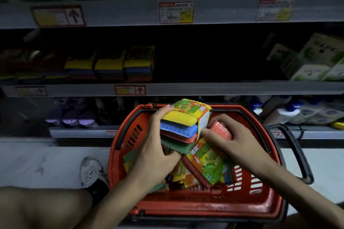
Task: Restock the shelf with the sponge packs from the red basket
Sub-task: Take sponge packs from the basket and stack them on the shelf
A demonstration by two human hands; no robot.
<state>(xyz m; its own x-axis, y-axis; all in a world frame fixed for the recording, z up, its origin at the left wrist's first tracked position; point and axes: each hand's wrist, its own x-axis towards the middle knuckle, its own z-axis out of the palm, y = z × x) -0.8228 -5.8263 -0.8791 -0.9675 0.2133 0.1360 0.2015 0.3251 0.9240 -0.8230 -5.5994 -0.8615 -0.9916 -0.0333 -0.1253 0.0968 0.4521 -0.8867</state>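
A red basket [208, 208] sits on the floor in front of the shelves, with several sponge packs inside. My left hand [156, 145] grips one sponge pack [181, 126], a stack of yellow, blue, red and green sponges in a bright wrapper, raised above the basket's far rim. My right hand [229, 141] lies on a second sponge pack [208, 161] in the basket, fingers curled round its pink top sponge. The middle shelf [223, 88] carries a row of matching sponge packs [109, 67] at its left; its centre is dark.
White-green boxes [316, 61] stand at the shelf's right. Purple items [72, 117] and white bottles [290, 113] fill the bottom shelf. The basket's black handle [296, 152] hangs to the right. My knee [37, 208] and shoe [92, 171] are at the lower left.
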